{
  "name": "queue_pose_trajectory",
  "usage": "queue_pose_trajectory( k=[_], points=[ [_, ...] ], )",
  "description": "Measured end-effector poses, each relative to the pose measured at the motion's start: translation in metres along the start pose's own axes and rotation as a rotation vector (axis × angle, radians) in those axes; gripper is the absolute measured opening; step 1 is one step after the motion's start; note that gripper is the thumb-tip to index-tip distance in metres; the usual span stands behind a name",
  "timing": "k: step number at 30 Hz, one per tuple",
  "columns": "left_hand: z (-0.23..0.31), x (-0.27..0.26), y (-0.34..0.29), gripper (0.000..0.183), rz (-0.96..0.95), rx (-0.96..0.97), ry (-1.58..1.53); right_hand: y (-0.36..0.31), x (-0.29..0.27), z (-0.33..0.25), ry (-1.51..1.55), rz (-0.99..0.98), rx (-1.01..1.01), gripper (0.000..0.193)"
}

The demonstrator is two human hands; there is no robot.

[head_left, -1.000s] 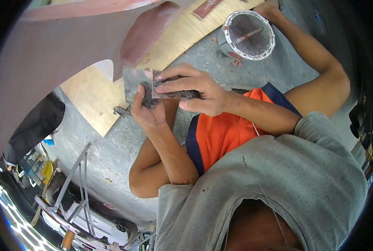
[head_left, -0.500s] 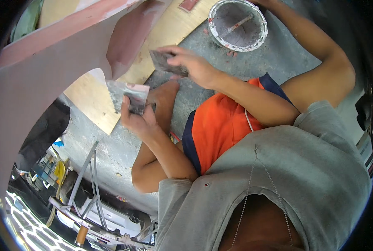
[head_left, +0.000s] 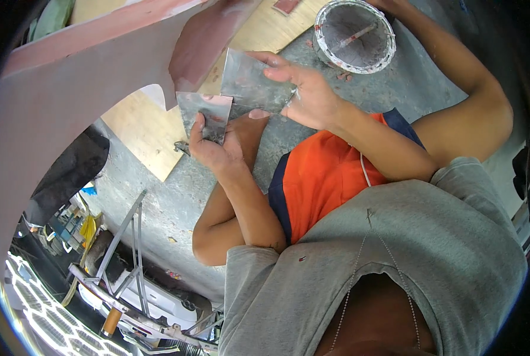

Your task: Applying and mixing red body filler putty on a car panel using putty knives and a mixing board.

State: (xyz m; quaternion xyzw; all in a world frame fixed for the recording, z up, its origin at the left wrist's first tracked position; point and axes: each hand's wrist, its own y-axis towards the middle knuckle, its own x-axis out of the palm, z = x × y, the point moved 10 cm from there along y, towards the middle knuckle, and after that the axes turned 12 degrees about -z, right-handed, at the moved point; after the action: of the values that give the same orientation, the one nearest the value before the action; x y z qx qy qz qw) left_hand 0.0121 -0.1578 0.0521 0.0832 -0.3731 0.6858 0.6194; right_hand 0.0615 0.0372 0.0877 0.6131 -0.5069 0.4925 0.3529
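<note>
My left hand is closed on a small flat metal putty spreader, thumb on its face, with pinkish putty along its top edge. In my right hand is a second, wider grey putty spreader, gripped at its right end. The two blades meet or overlap near their edges, in front of my bent leg; whether they touch I cannot tell. To the left curves a large grey panel with pink-red patches. A bucket with a putty-crusted rim and a stick inside stands beyond my right hand.
Plywood boards lie on the grey concrete floor under the panel. A small reddish block rests on the far board. At lower left stand a metal frame and a white car part. Reddish crumbs lie by the bucket.
My right hand has turned its spreader so the broad face shows, and brought it against or close to the left one. My left hand shifted slightly in the view, along with the whole scene.
</note>
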Motion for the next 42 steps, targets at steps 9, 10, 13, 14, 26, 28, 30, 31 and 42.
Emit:
queue_pose_trajectory(
  k=[9, 10, 13, 14, 26, 28, 30, 31, 42],
  points=[
    [0.036, -0.012, -0.004, 0.026, 0.148, 0.106, -0.054, -0.002, -0.007, 0.021, -0.159, 0.059, 0.138, 0.053],
    [0.04, -0.014, -0.004, 0.026, 0.148, 0.107, -0.057, -0.001, -0.012, 0.015, -0.034, 0.069, 0.088, 0.053],
    [0.047, -0.02, -0.004, 0.033, 0.133, 0.126, 0.023, 0.002, -0.006, -0.012, 0.074, -0.061, -0.04, 0.055],
    [0.042, -0.022, -0.002, 0.032, 0.115, 0.102, 0.041, 0.003, -0.001, -0.013, 0.073, -0.064, -0.037, 0.055],
    [0.014, 0.007, -0.009, 0.026, 0.075, -0.034, 0.157, -0.002, -0.002, 0.027, -0.411, 0.087, 0.227, 0.057],
    [0.025, 0.0, -0.006, 0.027, 0.075, -0.007, 0.16, -0.002, -0.009, 0.04, -0.534, 0.02, 0.409, 0.058],
    [0.032, -0.017, -0.001, 0.032, 0.108, 0.03, 0.169, -0.008, -0.014, 0.032, -0.561, 0.071, 0.451, 0.058],
    [0.032, -0.021, 0.002, 0.032, 0.111, 0.04, 0.119, -0.009, -0.017, 0.025, -0.496, 0.086, 0.403, 0.056],
    [0.005, 0.002, 0.005, 0.04, -0.043, -0.024, 0.246, -0.006, -0.041, -0.025, -0.904, 0.295, 0.336, 0.053]
  ],
)
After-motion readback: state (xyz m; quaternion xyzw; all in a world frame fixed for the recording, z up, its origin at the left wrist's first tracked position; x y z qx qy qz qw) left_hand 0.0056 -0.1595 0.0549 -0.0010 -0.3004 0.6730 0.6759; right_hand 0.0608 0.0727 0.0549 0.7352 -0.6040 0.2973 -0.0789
